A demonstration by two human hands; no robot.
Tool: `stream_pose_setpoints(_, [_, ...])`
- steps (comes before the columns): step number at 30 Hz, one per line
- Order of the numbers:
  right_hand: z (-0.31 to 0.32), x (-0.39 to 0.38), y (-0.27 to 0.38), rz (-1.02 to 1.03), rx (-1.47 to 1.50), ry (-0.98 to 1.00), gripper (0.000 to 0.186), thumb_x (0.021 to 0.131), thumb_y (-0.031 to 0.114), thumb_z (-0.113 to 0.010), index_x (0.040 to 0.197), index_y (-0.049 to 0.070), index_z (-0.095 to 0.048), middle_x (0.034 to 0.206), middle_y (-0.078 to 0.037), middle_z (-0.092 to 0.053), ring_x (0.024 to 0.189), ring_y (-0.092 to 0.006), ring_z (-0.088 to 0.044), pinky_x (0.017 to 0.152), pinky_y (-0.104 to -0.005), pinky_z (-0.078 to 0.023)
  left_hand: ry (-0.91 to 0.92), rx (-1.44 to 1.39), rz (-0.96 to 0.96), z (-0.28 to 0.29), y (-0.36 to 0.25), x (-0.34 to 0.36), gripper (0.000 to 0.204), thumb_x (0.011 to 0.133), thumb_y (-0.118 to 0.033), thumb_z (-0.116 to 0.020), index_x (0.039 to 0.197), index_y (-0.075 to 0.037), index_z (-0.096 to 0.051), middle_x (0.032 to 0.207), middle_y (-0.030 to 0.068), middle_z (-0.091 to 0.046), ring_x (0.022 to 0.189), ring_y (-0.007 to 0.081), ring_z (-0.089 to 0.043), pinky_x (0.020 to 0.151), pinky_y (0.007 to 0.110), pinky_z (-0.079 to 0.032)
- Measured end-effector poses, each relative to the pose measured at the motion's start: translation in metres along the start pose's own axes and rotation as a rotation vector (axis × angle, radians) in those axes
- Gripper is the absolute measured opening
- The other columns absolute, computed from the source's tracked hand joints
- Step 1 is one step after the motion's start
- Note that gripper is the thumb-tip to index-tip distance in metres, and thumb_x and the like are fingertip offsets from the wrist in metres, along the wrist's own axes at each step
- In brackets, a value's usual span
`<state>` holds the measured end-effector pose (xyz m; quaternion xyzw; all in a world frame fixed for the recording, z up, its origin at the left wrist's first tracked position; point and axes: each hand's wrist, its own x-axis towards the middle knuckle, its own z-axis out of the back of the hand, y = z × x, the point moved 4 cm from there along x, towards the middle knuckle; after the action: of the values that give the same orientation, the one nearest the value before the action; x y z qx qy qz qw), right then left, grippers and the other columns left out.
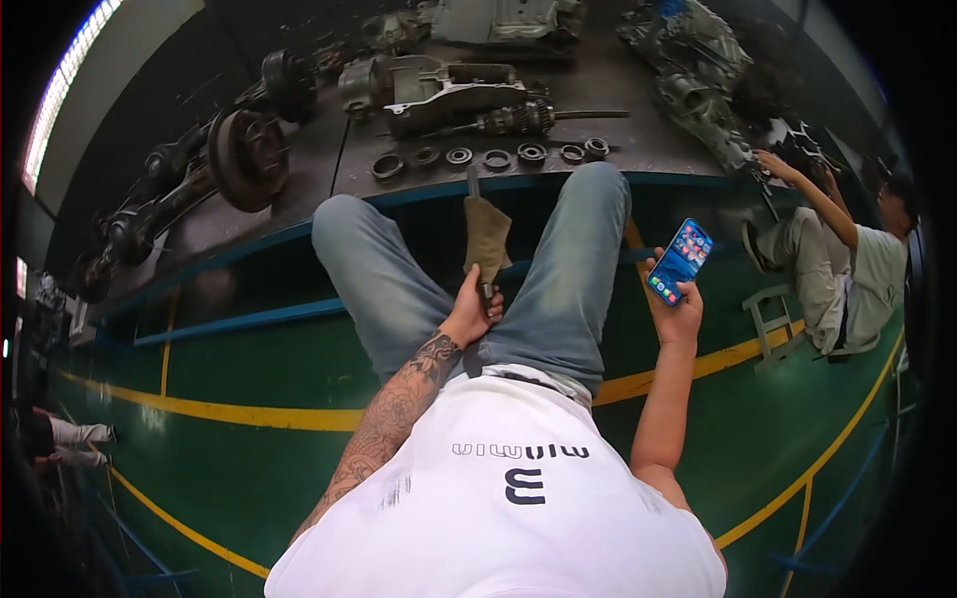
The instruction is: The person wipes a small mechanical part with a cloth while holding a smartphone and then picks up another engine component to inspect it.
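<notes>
My left hand rests between my thighs, closed around a metal shaft wrapped partway in an olive-brown cloth; the shaft points up toward the bench. My right hand holds an upright smartphone with its lit screen facing up, out past my right knee. Just beyond my knees, a row of metal rings and bearings lies along the front of the dark bench. Behind them are an open metal housing and a gear shaft.
An axle with drums lies at left, more castings at right. A co-worker sits on a chair at right, hands on the parts. Another person's legs show far left. Blue frame bars run under the bench.
</notes>
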<state>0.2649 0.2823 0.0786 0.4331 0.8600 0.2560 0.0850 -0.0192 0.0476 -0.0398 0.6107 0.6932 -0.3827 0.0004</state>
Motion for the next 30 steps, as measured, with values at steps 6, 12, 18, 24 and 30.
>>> stream_pose_setpoints(6, [-0.01,0.0,-0.01,0.035,-0.165,-0.024,0.072,0.088,0.004,-0.064,0.152,0.008,-0.03,0.14,-0.024,-0.052,0.128,-0.0366,-0.056,0.108,-0.044,-0.05,-0.075,-0.004,-0.028,0.0,-0.007,-0.011,0.061,0.096,-0.073,-0.042,0.09,-0.013,-0.05,0.064,0.0027,-0.046,0.056,0.0167,-0.043,0.054,0.03,-0.035])
stream_pose_setpoints(12, [-0.012,-0.001,-0.015,0.006,-0.084,-0.047,0.071,0.088,0.003,-0.065,0.15,0.009,-0.031,0.141,-0.024,-0.051,0.129,-0.0372,-0.056,0.106,-0.0433,-0.052,-0.087,0.046,-0.039,0.005,-0.01,-0.012,0.062,0.096,-0.074,-0.039,0.094,-0.012,-0.048,0.069,0.0034,-0.044,0.059,0.0174,-0.04,0.056,0.03,-0.033])
stream_pose_setpoints(18, [-0.006,-0.001,-0.011,0.02,-0.145,-0.041,0.073,0.087,0.007,-0.062,0.153,0.009,-0.029,0.144,-0.025,-0.049,0.129,-0.0378,-0.056,0.109,-0.0471,-0.048,-0.064,0.037,-0.022,0.006,-0.005,-0.007,0.063,0.095,-0.075,-0.04,0.095,-0.012,-0.048,0.07,0.0032,-0.045,0.06,0.0178,-0.04,0.057,0.031,-0.033])
stream_pose_setpoints(24, [-0.004,0.002,-0.01,0.002,-0.081,-0.064,0.069,0.091,0.011,-0.061,0.152,0.009,-0.029,0.142,-0.025,-0.051,0.127,-0.0369,-0.058,0.108,-0.0475,-0.049,-0.043,0.02,-0.023,0.011,-0.005,-0.006,0.064,0.094,-0.075,-0.041,0.094,-0.012,-0.049,0.07,0.0036,-0.045,0.062,0.018,-0.04,0.058,0.031,-0.033])
stream_pose_setpoints(30, [-0.004,0.002,-0.009,0.003,-0.105,-0.131,0.063,0.096,0.017,-0.057,0.151,0.006,-0.028,0.141,-0.025,-0.052,0.124,-0.0362,-0.06,0.106,-0.0471,-0.051,-0.061,0.028,-0.034,0.006,-0.007,-0.008,0.063,0.094,-0.074,-0.041,0.095,-0.012,-0.049,0.07,0.0036,-0.045,0.061,0.0182,-0.04,0.058,0.031,-0.033])
